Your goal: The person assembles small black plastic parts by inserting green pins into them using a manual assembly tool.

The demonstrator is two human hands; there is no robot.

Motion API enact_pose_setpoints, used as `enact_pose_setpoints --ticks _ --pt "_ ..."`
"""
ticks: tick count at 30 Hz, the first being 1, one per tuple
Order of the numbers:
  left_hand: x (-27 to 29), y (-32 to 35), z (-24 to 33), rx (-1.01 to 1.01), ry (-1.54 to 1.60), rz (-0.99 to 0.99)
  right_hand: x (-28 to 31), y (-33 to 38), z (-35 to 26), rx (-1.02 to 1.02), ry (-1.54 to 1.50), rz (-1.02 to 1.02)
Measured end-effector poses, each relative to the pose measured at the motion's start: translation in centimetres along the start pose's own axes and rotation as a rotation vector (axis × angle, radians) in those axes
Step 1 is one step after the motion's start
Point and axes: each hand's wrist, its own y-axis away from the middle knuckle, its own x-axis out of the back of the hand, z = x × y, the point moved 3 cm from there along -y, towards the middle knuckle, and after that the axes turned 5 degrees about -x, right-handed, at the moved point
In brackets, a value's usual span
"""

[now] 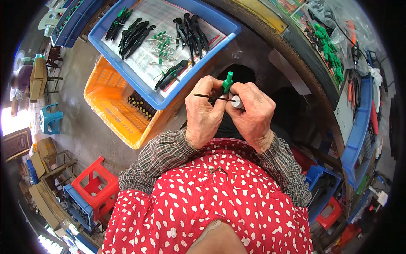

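My left hand (206, 111) and my right hand (252, 111) meet in front of my chest, fingers bent and pinched close together. Between the fingertips a green plastic piece (228, 81) with a narrow upright stem sticks up, its lower part hidden. A thin dark rod (208, 97) crosses the left fingers and ends at a white, round-ended piece (237, 101) under the right thumb and fingers. Whether the rod is fixed to the white piece, I cannot tell. The blue tray (171, 100) lies just beyond the left hand.
Black-handled tools (134, 37) and small green pieces with thin metal shafts (162, 47) lie on paper in the tray. Below it stands an orange basket (111, 113) with dark parts. At right, a bench holds green parts (327, 48). Red stool (96, 186) at lower left.
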Motion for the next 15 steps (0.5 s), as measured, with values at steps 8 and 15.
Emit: enact_pose_setpoints --ticks 8,15 --pt "0.22 0.06 0.42 0.017 -0.001 0.02 -0.08 0.72 0.42 -0.295 -0.288 -0.001" --pt "0.62 0.03 0.53 0.049 -0.053 0.019 0.03 0.41 0.21 -0.384 -0.314 -0.054"
